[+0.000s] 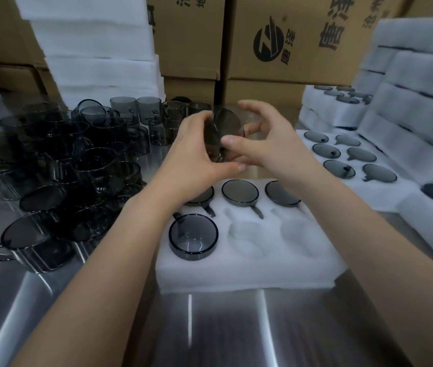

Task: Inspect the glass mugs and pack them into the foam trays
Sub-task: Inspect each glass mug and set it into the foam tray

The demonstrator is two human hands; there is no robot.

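Note:
Both hands hold one smoky grey glass mug up above the table, tilted on its side. My left hand grips it from the left with curled fingers and thumb. From the right, my right hand pinches it, thumb in front. Below lies a white foam tray. Several mugs sit in its pockets, three in the far row and one at the near left. Two near pockets are bare foam.
A heap of loose grey mugs covers the steel table on the left. Filled foam trays lie and stack at the right. Foam sheets and cardboard boxes stand behind.

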